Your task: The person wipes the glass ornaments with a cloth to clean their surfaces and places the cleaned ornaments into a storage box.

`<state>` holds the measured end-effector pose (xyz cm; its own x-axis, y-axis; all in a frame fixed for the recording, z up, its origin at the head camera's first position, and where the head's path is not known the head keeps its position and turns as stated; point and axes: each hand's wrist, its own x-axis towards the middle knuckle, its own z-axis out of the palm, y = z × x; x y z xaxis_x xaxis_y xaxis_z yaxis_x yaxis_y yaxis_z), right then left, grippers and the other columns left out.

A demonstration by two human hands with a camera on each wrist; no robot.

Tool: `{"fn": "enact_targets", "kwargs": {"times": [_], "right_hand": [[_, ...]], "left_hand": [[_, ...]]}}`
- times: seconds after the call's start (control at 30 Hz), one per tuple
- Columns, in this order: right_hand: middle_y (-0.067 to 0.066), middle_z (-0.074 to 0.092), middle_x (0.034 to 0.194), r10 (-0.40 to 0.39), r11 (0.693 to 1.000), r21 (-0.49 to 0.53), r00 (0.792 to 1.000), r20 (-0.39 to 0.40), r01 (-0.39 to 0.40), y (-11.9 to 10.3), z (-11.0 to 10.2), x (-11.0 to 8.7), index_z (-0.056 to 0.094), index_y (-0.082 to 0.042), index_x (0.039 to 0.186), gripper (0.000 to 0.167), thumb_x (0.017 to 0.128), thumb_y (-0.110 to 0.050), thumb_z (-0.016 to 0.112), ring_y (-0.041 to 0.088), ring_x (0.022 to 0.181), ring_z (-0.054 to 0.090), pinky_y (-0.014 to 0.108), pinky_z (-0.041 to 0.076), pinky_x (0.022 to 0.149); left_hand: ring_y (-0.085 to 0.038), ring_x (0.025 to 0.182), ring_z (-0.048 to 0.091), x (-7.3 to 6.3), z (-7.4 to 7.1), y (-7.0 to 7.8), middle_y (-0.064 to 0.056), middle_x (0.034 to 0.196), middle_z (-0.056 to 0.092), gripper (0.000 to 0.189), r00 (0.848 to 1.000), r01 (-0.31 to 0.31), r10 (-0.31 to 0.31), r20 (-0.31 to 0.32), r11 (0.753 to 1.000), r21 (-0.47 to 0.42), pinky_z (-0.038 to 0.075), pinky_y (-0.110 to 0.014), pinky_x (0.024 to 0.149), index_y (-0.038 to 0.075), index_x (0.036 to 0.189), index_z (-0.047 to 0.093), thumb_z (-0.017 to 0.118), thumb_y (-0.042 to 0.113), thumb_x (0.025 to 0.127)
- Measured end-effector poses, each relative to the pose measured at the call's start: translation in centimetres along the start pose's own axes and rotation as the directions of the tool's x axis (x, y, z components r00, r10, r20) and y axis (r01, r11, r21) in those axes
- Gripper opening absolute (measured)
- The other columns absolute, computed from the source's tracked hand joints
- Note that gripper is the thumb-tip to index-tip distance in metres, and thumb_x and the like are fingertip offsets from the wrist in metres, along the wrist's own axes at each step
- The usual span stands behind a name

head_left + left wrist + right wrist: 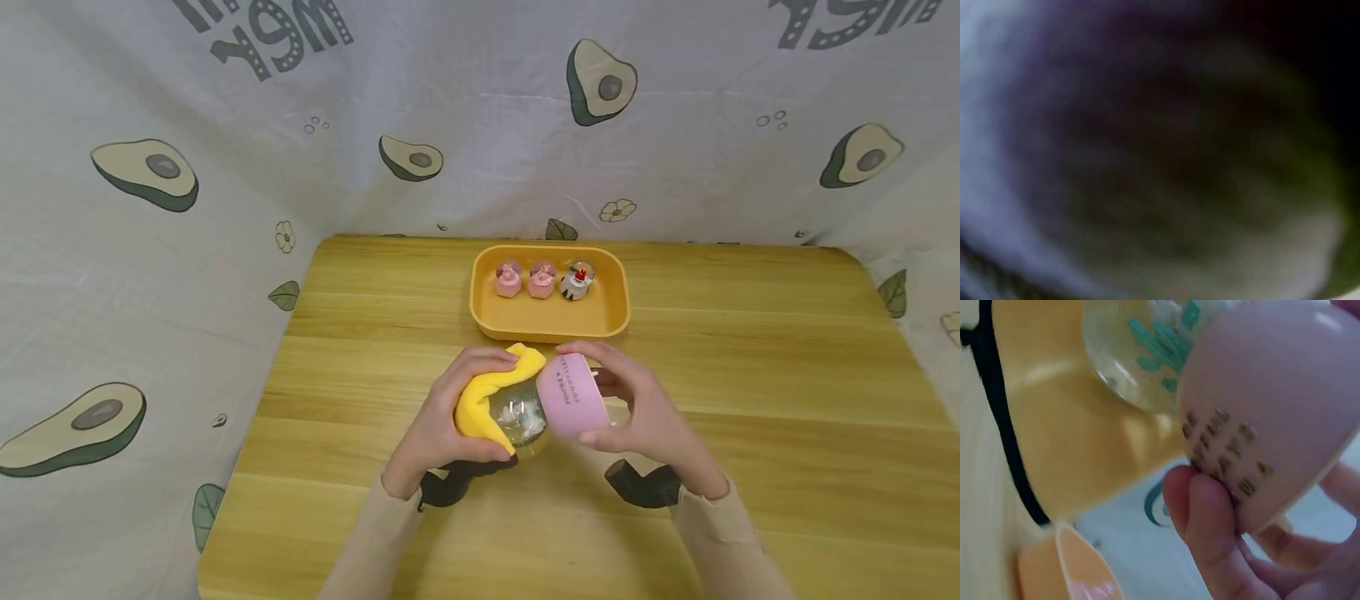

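A snow globe with a pink lettered base (573,396) and a clear glass dome (519,414) is held on its side above the table, dome toward the left. The left hand (442,417) holds a yellow cloth (476,404) around the dome's far end. With thumb and fingers, the right hand (645,408) grips the base by its rim. In the right wrist view, white and green bits show inside the dome (1135,356), and fingertips (1210,506) press on the lettering. The left wrist view is too dark and blurred to make anything out.
Just beyond the hands, a yellow-orange tray (551,321) stands on the wooden table (750,375). Along its back are two small pink snow globes (542,279) and a white one with red (577,282). A white avocado-print cloth (487,100) hangs behind.
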<state>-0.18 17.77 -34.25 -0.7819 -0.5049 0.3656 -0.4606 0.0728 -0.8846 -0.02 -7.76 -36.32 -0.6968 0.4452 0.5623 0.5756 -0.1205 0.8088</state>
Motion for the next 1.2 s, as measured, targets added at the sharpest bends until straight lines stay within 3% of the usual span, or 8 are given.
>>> {"fn": "enact_targets", "kwargs": {"times": [0.1, 0.23, 0.57, 0.7, 0.83, 0.97, 1.1, 1.2], "right_hand": [[0.004, 0.053, 0.127, 0.089, 0.981, 0.179, 0.995, -0.045, -0.08, 0.4, 0.5, -0.3, 0.048, -0.003, 0.136, 0.073, 0.068, -0.002, 0.075, 0.019, 0.098, 0.056, 0.03, 0.054, 0.073], [0.009, 0.051, 0.128, 0.158, 0.917, 0.387, 0.978, -0.139, -0.093, 0.7, 1.8, -0.4, 0.052, -0.01, 0.134, 0.062, 0.074, -0.008, 0.066, 0.021, 0.103, 0.054, 0.031, 0.054, 0.074], [0.004, 0.05, 0.127, 0.24, 0.634, 0.773, 0.949, -0.203, 0.005, 1.0, 5.9, -0.6, 0.04, -0.015, 0.14, 0.06, 0.086, -0.029, 0.063, 0.015, 0.102, 0.053, 0.026, 0.05, 0.079], [0.004, 0.041, 0.132, 0.238, 0.573, 0.818, 0.947, -0.214, 0.041, 1.1, 7.5, -0.7, 0.028, -0.016, 0.144, 0.071, 0.087, -0.037, 0.065, 0.017, 0.109, 0.047, 0.03, 0.048, 0.086], [0.006, 0.036, 0.135, 0.256, 0.598, 0.799, 0.932, -0.256, 0.056, 1.2, 8.7, -0.7, 0.024, -0.015, 0.144, 0.078, 0.085, -0.038, 0.069, 0.019, 0.113, 0.044, 0.031, 0.046, 0.092], [0.01, 0.036, 0.133, 0.224, 0.656, 0.745, 0.912, -0.345, 0.121, 1.5, 9.5, -0.8, 0.024, -0.016, 0.141, 0.078, 0.082, -0.027, 0.075, 0.021, 0.112, 0.047, 0.033, 0.05, 0.088], [0.011, 0.037, 0.131, 0.143, 0.795, 0.585, 0.888, -0.438, 0.16, 1.8, 9.8, -0.8, 0.026, -0.015, 0.137, 0.082, 0.077, -0.018, 0.082, 0.021, 0.112, 0.047, 0.03, 0.052, 0.083], [0.011, 0.037, 0.13, 0.088, 0.912, 0.391, 0.869, -0.486, 0.126, 1.9, 9.8, -0.9, 0.026, -0.011, 0.134, 0.085, 0.072, -0.016, 0.085, 0.022, 0.113, 0.045, 0.025, 0.05, 0.083]], "left_hand": [[-0.034, 0.12, 0.045, 0.1, 0.1, 0.0, -0.017, 0.128, 0.05, 0.076, 0.997, -0.052, 0.052, -0.063, 0.999, 0.003, 0.038, -0.045, 0.101, -0.001, 0.124, 0.049, 0.073, 0.055, 0.076], [-0.035, 0.12, 0.044, 0.3, 0.4, 0.0, -0.017, 0.128, 0.05, 0.08, 0.982, -0.085, 0.085, -0.167, 0.996, 0.005, 0.036, -0.046, 0.102, -0.002, 0.124, 0.048, 0.071, 0.059, 0.076], [-0.036, 0.119, 0.042, 1.2, 1.5, 0.4, -0.014, 0.129, 0.047, 0.086, 0.922, -0.127, 0.125, -0.367, 0.992, 0.018, 0.037, -0.045, 0.101, -0.006, 0.124, 0.045, 0.068, 0.061, 0.077], [-0.037, 0.121, 0.041, 1.5, 1.8, 0.4, -0.014, 0.131, 0.046, 0.088, 0.901, -0.123, 0.141, -0.411, 0.99, 0.072, 0.037, -0.046, 0.102, -0.007, 0.126, 0.043, 0.068, 0.062, 0.077], [-0.036, 0.123, 0.039, 1.5, 2.1, 0.3, -0.014, 0.133, 0.044, 0.091, 0.876, -0.092, 0.124, -0.467, 0.992, 0.091, 0.036, -0.045, 0.103, -0.005, 0.13, 0.04, 0.066, 0.064, 0.077], [-0.036, 0.124, 0.037, 1.4, 2.5, 0.1, -0.016, 0.133, 0.04, 0.091, 0.852, -0.075, 0.1, -0.513, 0.995, 0.07, 0.035, -0.043, 0.103, -0.002, 0.133, 0.038, 0.064, 0.066, 0.078], [-0.036, 0.124, 0.036, 1.5, 2.6, 0.1, -0.018, 0.134, 0.038, 0.091, 0.845, -0.065, 0.089, -0.527, 0.996, 0.063, 0.036, -0.044, 0.103, -0.004, 0.132, 0.037, 0.064, 0.064, 0.078], [-0.036, 0.124, 0.037, 1.6, 2.7, 0.3, -0.018, 0.134, 0.038, 0.092, 0.848, -0.05, 0.085, -0.523, 0.996, 0.08, 0.038, -0.044, 0.102, -0.007, 0.131, 0.036, 0.065, 0.063, 0.079]]}}
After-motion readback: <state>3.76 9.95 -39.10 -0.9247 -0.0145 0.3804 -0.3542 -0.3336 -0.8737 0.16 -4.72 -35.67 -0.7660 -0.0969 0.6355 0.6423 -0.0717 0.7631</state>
